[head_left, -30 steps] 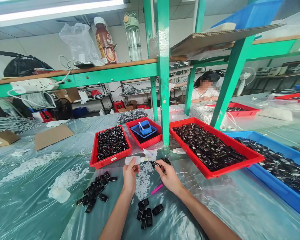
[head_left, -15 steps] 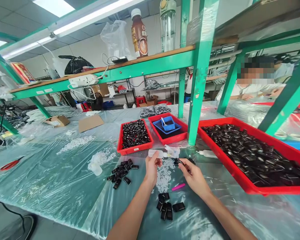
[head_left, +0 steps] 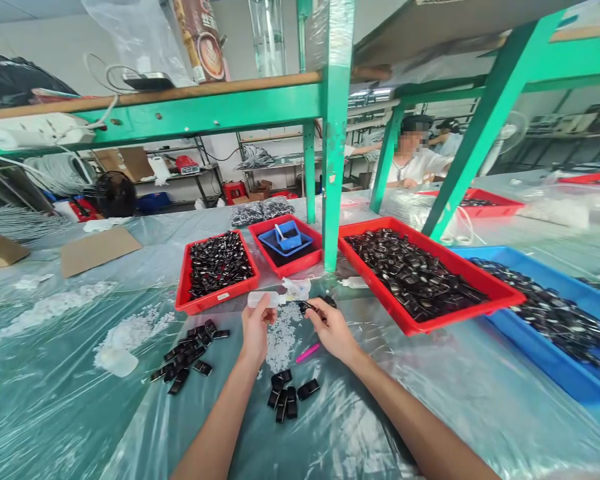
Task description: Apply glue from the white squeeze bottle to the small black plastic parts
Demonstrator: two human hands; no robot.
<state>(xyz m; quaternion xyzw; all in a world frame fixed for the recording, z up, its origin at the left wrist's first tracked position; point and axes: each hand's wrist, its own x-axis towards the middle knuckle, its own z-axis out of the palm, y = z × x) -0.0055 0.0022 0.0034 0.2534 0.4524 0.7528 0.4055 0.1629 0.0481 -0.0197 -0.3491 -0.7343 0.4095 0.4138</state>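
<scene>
My left hand is closed around a small clear squeeze bottle, its nozzle pointing right. My right hand pinches a small black plastic part just at the nozzle tip. Both hands hover over a patch of white pellets on the plastic-covered table. A few finished black parts lie below my hands, and a larger cluster of black parts lies to the left. A pink stick rests under my right wrist.
Three red trays stand behind my hands: the small left red tray of black parts, the middle red tray holding a blue dish, the large red tray. A blue tray is at the right. A green post rises ahead. Another person sits beyond.
The camera view swung left and back; my hands stay together holding the bottle and the black part in the same pose over the pellets.
</scene>
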